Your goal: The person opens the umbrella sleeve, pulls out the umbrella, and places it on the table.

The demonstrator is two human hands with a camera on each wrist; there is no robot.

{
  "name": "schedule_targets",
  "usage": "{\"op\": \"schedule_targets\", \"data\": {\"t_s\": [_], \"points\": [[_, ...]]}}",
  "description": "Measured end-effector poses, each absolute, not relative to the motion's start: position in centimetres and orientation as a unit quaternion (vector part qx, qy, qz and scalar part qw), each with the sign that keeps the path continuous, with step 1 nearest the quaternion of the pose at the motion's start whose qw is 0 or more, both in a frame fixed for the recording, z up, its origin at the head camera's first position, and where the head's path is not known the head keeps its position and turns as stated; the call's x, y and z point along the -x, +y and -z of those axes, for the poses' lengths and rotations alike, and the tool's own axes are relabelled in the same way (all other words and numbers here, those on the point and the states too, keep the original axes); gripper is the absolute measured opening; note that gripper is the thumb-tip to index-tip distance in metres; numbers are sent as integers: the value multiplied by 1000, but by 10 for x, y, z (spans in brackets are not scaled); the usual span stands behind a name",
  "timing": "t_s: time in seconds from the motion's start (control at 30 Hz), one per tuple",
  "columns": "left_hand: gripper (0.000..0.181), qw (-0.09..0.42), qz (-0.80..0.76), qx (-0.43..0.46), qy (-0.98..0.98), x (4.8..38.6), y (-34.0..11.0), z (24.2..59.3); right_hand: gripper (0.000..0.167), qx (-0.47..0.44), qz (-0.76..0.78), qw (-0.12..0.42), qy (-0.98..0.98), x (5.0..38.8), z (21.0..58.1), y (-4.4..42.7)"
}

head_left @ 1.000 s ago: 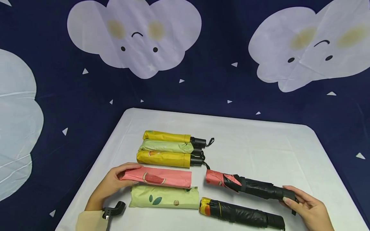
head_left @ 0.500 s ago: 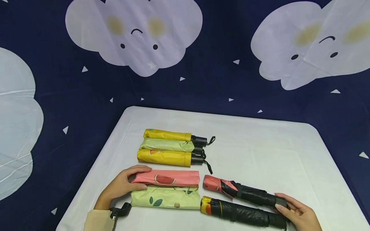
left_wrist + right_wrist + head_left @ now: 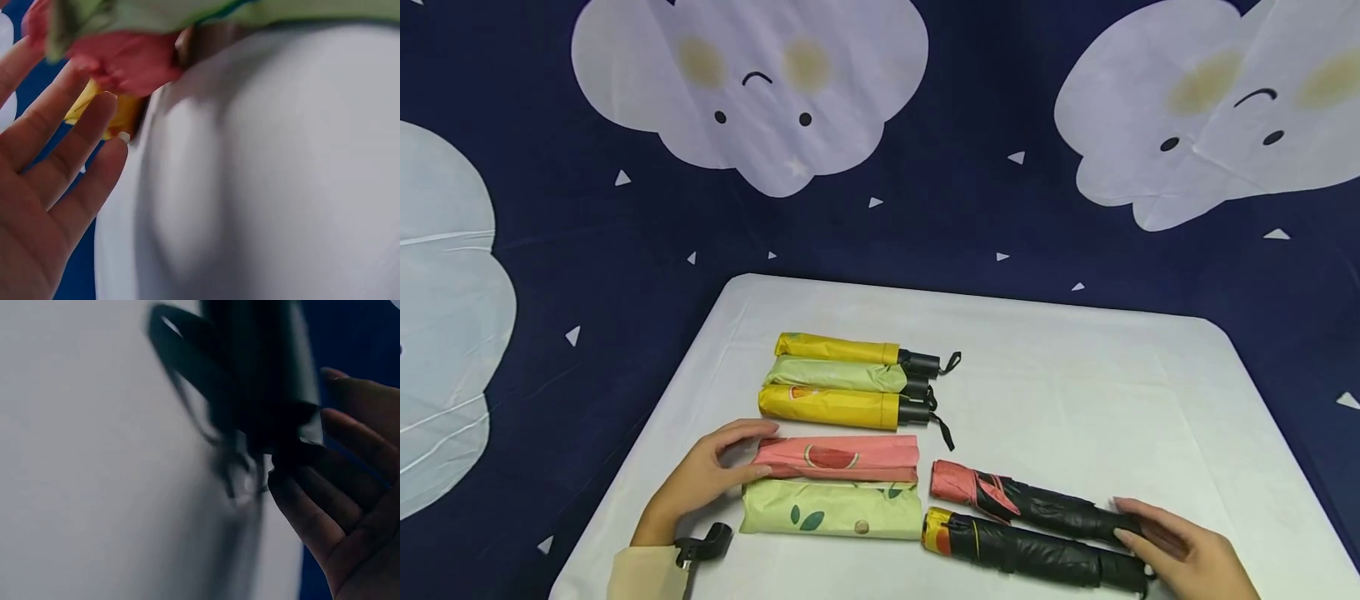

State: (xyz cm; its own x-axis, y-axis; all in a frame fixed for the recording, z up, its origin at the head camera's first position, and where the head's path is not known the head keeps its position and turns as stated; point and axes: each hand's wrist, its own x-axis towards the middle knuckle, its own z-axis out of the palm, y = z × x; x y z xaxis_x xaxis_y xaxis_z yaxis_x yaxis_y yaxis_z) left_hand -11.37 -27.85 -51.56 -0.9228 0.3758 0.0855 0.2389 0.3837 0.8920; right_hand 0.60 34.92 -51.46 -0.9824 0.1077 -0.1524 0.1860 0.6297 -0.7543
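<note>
My left hand (image 3: 711, 471) is at the left end of a flat pink umbrella cover (image 3: 850, 457) with a watermelon print. Its fingers are spread and fairly straight, and in the left wrist view they grip nothing. Against the pink cover's near side lies a light green umbrella cover (image 3: 831, 510) with leaf prints. To the right, a folded black umbrella with a pink end (image 3: 1052, 507) lies above a folded black umbrella with a yellow end (image 3: 1037, 550). My right hand (image 3: 1195, 554) has loose fingers around the pink-ended umbrella's handle end; the right wrist view is dark and blurred there.
Further back lie a yellow covered umbrella (image 3: 838, 348), a green covered umbrella (image 3: 838, 374) and another yellow covered umbrella (image 3: 842, 407), side by side with black handles rightward. All rest on a white table (image 3: 1075, 375) before a dark blue cloud-patterned cloth (image 3: 955, 100).
The pink cover has moved right, lining up beside the green one. The pink-ended umbrella has come nearer the yellow-ended one. Both hands have loosened, and the left has drawn back slightly.
</note>
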Motion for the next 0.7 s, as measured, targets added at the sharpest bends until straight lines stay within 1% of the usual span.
{"op": "schedule_targets", "data": {"t_s": [0.13, 0.23, 0.3, 0.37, 0.43, 0.5, 0.57, 0.7], "points": [[49, 29, -495, -173, 851, 118, -288, 501, 44, -41, 358, -12, 933, 7, 492, 355], [48, -5, -483, -174, 858, 129, -294, 486, 35, -3, 321, -85, 943, 27, 462, 358], [52, -21, -488, -186, 852, 138, -295, 475, 33, 31, 321, -128, 938, 42, 438, 356], [62, -31, -497, -199, 844, 147, -294, 465, 36, 68, 341, -154, 925, 59, 416, 348], [72, -33, -505, -209, 837, 156, -290, 456, 36, 103, 360, -158, 914, 76, 399, 333], [77, -29, -508, -210, 835, 166, -285, 451, 35, 136, 373, -149, 906, 95, 390, 313], [72, -24, -494, -204, 845, 174, -277, 451, 33, 164, 385, -135, 898, 112, 390, 292], [52, 4, -460, -198, 865, 182, -263, 460, 27, 212, 401, -91, 886, 138, 408, 249]]}}
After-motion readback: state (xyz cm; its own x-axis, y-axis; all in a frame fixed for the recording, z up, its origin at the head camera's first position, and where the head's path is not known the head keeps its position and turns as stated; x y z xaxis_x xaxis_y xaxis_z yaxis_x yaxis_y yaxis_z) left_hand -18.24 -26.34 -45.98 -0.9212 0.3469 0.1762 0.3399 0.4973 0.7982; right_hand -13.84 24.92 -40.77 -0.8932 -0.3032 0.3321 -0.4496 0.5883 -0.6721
